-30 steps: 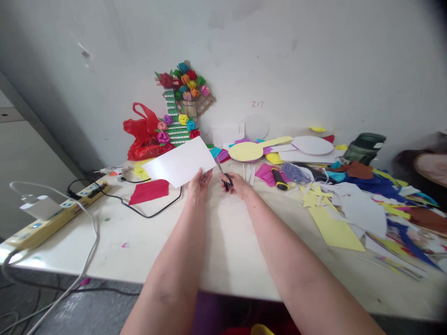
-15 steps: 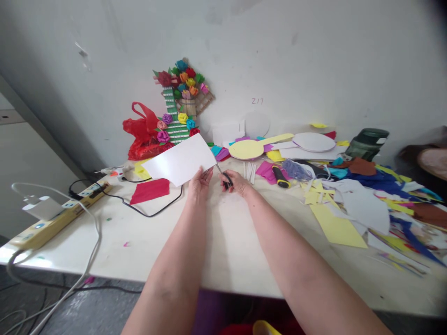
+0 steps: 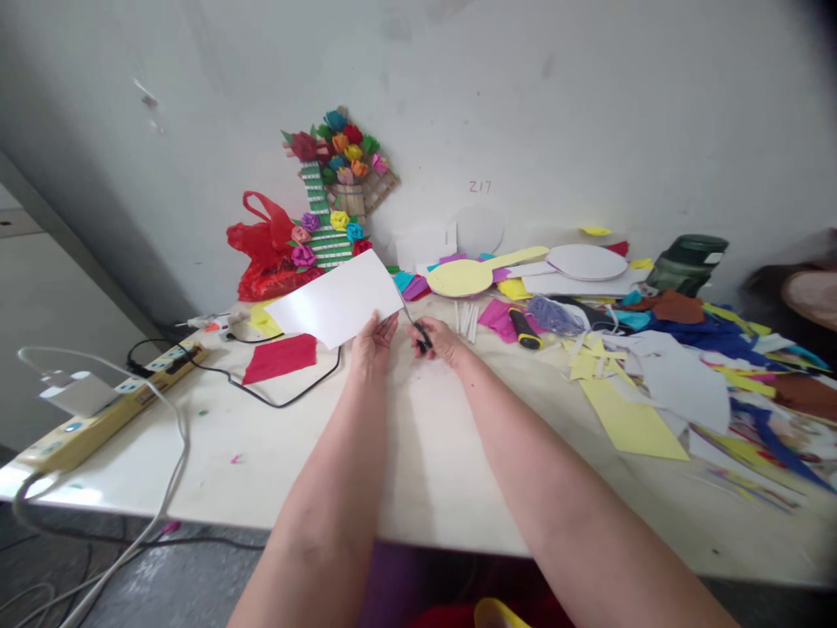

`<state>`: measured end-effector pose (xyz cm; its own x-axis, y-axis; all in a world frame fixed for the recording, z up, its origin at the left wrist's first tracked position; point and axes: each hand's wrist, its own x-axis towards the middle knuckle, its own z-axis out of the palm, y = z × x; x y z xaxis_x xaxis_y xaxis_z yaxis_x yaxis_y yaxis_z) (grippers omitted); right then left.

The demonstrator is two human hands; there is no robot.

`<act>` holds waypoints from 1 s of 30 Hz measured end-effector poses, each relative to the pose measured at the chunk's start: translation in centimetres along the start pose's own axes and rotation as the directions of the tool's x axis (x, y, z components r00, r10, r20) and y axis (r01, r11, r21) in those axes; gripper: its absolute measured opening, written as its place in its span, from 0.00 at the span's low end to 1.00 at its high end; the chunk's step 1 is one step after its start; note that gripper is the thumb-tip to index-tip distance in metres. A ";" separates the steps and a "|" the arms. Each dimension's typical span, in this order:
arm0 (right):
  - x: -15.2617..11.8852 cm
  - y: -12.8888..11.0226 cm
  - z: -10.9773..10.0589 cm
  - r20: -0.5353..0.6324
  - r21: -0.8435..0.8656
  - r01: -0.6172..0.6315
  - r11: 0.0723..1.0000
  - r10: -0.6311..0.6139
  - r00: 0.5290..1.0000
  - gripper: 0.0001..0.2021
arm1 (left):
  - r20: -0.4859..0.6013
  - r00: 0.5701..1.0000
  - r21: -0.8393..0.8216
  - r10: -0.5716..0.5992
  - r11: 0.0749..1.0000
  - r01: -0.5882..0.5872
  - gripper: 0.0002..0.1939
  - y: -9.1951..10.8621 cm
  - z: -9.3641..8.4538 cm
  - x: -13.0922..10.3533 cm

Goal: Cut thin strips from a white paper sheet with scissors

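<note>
My left hand (image 3: 375,342) grips a white sheet of paper (image 3: 333,301) by its lower right corner, thumb on top and fingers beneath. The sheet is raised and tilted above the table. In my right hand (image 3: 441,342) is a pair of scissors (image 3: 424,338) with black handles. Their blades point up and left and meet the right edge of the sheet; how far they are apart is too small to make out. A piece of red crepe paper (image 3: 280,358) lies on the table below the sheet's left part.
A yellow power strip (image 3: 108,403) with cables lies at left. Behind stand a red plastic bag (image 3: 265,249) and a paper-flower craft (image 3: 330,196). To the right are a yellow paper paddle shape (image 3: 459,278), a black-yellow cutter (image 3: 525,329), paper scraps (image 3: 686,375) and a dark bottle (image 3: 690,264).
The view has shifted very slightly. Both hands, the white paper and the scissors keep almost the same position.
</note>
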<state>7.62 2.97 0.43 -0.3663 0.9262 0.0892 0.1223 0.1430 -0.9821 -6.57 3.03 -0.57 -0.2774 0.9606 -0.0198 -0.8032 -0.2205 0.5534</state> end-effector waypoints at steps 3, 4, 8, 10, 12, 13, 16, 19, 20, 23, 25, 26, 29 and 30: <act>0.1 0.1 0.0 -0.007 -0.003 -0.005 1.000 0.005 1.000 0.16 | 0.001 1.000 0.008 -0.001 1.000 0.001 0.06 0.0 -0.1 0.0; 0.2 0.1 0.1 -0.008 -0.005 -0.008 1.000 0.008 1.000 0.16 | -0.001 1.000 0.007 0.001 1.000 -0.001 0.06 0.0 -0.1 0.1; 0.0 -0.2 0.2 -0.009 -0.015 -0.017 1.000 0.017 1.000 0.16 | 0.008 1.000 0.004 0.007 1.000 -0.007 0.05 0.0 -0.2 0.2; -0.1 -0.4 0.2 -0.011 -0.022 -0.020 1.000 0.020 1.000 0.16 | 0.020 1.000 0.007 0.009 1.000 -0.009 0.05 -0.1 -0.3 0.3; -0.1 -0.5 0.2 -0.015 -0.028 -0.022 0.999 0.021 1.000 0.16 | 0.019 1.000 0.014 0.010 1.000 -0.010 0.04 -0.1 -0.3 0.4; -0.1 -0.4 0.2 -0.015 -0.031 -0.022 0.999 0.021 1.000 0.16 | 0.012 1.000 0.019 0.010 1.000 -0.010 0.04 -0.1 -0.2 0.4; 0.0 -0.2 0.2 -0.014 -0.036 -0.019 0.999 0.018 1.000 0.16 | -0.008 1.000 0.019 0.007 1.000 -0.006 0.04 0.0 -0.2 0.3; 0.2 0.0 0.2 -0.011 -0.044 -0.014 0.999 0.013 1.000 0.16 | 0.001 1.000 -0.001 0.003 1.000 -0.003 0.05 0.0 -0.1 0.2; 0.3 0.1 0.2 -0.013 -0.046 -0.012 0.999 0.012 1.000 0.16 | 0.007 1.000 -0.005 0.004 1.000 -0.004 0.05 0.0 -0.1 0.1; 0.3 0.1 0.2 -0.019 -0.054 -0.008 0.999 0.007 1.000 0.16 | 0.012 1.000 -0.007 0.013 1.000 -0.012 0.04 0.0 0.0 0.1; 0.3 0.0 0.4 -0.026 -0.057 -0.009 0.998 0.007 1.000 0.16 | 0.008 1.000 -0.008 0.012 1.000 -0.012 0.04 0.0 0.0 0.1; 0.3 0.1 0.4 -0.029 -0.060 -0.010 0.998 0.008 1.000 0.16 | 0.005 1.000 -0.007 0.010 1.000 -0.010 0.04 0.1 0.0 0.1; 0.6 0.3 0.7 -0.047 -0.073 -0.006 0.997 0.003 0.999 0.16 | -0.003 1.000 -0.006 0.009 1.000 -0.009 0.04 0.1 0.0 0.2; 0.7 0.5 0.8 -0.055 -0.082 0.001 0.997 -0.006 0.998 0.16 | -0.005 1.000 -0.006 0.011 1.000 -0.011 0.04 0.1 -0.1 0.3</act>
<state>6.65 3.38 -0.09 -0.3159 0.9431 0.1040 0.1971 0.1725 -0.9651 -6.80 3.29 -0.58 -0.2888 0.9572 -0.0180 -0.8034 -0.2321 0.5484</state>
